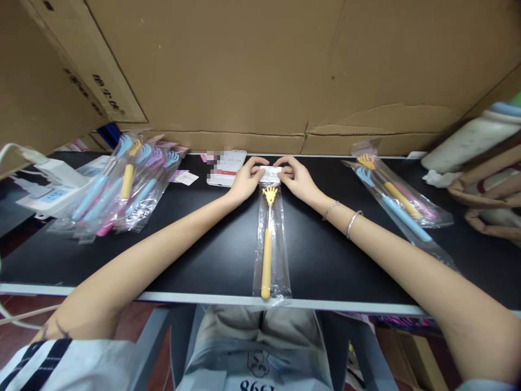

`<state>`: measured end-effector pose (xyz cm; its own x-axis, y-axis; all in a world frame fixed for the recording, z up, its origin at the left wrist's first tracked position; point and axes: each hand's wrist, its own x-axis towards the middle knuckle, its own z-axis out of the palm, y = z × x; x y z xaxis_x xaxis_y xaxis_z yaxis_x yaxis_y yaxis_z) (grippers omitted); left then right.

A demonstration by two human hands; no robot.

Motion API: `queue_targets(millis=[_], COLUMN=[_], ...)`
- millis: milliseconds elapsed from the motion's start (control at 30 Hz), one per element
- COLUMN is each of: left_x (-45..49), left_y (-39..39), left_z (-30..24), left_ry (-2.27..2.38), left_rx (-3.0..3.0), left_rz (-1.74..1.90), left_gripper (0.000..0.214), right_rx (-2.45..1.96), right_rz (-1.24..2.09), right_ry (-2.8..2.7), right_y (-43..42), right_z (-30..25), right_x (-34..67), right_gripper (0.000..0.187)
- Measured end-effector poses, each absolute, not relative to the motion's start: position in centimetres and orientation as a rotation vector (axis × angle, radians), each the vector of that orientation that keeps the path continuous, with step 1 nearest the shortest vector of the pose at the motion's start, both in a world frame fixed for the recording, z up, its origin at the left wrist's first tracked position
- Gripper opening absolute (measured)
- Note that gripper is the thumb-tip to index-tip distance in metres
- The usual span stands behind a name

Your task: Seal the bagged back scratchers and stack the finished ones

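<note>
A yellow back scratcher in a clear plastic bag (268, 244) lies lengthwise on the black table (203, 250), its handle end at the front edge. At the bag's far end sits a white header card (270, 174). My left hand (246, 179) pinches the card's left side, fingers curled down on it. My right hand (297, 178) pinches the card's right side the same way. Two bracelets circle my right wrist.
A pile of bagged scratchers (122, 187) in blue, pink, purple and yellow lies at the left, beside a white power strip (52, 187). More bagged scratchers (396, 198) lie at the right. A phone (226, 167) rests behind my left hand. Cardboard boxes (260, 70) wall off the back.
</note>
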<state>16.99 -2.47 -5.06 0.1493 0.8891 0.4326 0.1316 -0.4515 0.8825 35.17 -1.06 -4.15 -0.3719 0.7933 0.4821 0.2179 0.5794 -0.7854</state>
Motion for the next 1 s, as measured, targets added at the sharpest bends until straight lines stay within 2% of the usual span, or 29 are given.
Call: queue_targets(millis=[400,1000], left_x=[17.07,17.25], left_y=[-2.15,-2.23], left_z=[-5.39,-5.18], left_ry=[0.982,0.965], left_rx=[1.820,1.803], left_rz=[1.369,1.363], left_gripper=[0.026,0.021], right_rx=[-0.816,-0.831], right_rz=[0.797,0.805], right_ry=[-1.853,-1.833], right_y=[-1.11,-1.15], right_z=[-4.08,-4.11], right_x=[35.23,35.08], right_gripper=[0.020,0.019])
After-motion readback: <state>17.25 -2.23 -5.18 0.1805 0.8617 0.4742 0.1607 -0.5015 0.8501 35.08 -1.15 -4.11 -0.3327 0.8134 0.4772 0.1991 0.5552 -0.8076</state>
